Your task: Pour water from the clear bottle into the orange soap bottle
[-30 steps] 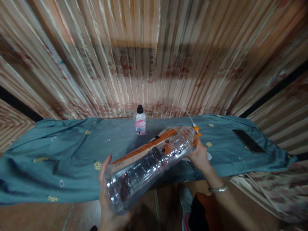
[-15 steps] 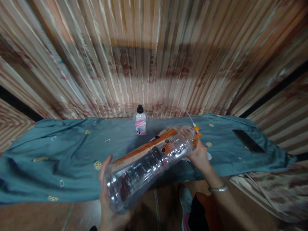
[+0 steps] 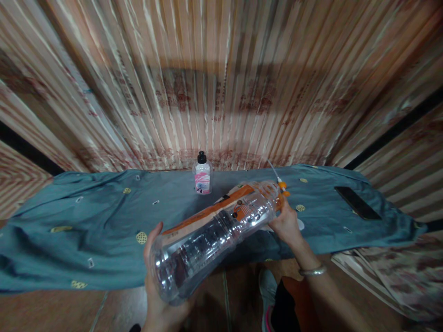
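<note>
A large clear plastic bottle [image 3: 214, 242] with an orange label lies tilted between my hands, its base toward the lower left. Around the base end wraps my left hand [image 3: 155, 286], thumb on the upper side. My right hand [image 3: 286, 221] closes on the neck end, just below an orange cap [image 3: 283, 188] with a thin pale tube sticking up from it. Beyond the big bottle stands a small clear bottle [image 3: 202, 177] with a black top and a pink and white label, upright and untouched. Some of my left fingers are hidden behind the plastic.
A teal patterned cloth [image 3: 110, 221] covers the table. At the right lies a black phone [image 3: 357, 203]. A white object [image 3: 300, 225] shows partly behind my right hand. Striped curtains [image 3: 221, 83] hang behind and at the sides. My shoe [image 3: 267, 286] is on the tiled floor.
Hardly anything differs. My view has shifted very slightly, and both hands keep the large bottle at about the same tilt.
</note>
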`<action>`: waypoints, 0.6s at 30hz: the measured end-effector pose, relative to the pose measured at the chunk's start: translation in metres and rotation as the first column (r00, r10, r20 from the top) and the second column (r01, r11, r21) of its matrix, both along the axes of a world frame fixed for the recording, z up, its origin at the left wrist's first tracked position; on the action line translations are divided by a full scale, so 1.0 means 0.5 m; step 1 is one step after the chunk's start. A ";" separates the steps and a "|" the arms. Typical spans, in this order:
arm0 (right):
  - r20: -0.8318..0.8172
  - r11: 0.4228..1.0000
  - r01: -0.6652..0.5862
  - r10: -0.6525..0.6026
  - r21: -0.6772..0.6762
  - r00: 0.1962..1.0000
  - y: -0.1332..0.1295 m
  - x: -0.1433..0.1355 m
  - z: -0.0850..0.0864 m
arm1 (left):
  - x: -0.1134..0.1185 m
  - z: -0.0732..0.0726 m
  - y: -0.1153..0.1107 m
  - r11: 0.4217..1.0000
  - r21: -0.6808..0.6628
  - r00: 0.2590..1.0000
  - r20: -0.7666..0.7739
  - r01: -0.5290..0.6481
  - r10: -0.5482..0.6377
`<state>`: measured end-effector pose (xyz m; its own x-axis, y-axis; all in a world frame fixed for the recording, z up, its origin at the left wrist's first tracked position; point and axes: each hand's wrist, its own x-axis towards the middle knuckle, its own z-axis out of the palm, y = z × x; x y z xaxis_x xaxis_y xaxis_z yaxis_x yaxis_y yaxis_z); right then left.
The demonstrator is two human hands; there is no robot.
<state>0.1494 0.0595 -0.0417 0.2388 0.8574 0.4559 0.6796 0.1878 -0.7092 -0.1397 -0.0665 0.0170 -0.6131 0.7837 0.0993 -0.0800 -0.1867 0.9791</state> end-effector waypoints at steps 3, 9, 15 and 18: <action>-0.008 1.000 0.003 -0.003 -0.016 1.000 0.000 0.000 0.001 | 0.001 0.005 0.000 1.000 -0.006 1.000 0.007 -0.012 0.012; -0.012 1.000 -0.007 0.007 -0.011 1.000 -0.001 0.001 -0.002 | 0.009 0.010 -0.003 1.000 -0.022 0.999 0.039 0.009 -0.008; -0.004 0.999 0.012 -0.012 -0.036 1.000 -0.001 0.000 0.000 | -0.004 -0.011 0.002 1.000 0.015 1.000 -0.024 -0.019 0.019; -0.007 1.000 0.002 -0.003 -0.028 1.000 -0.002 0.000 0.000 | -0.009 -0.025 0.006 0.998 0.058 1.000 -0.016 -0.007 0.008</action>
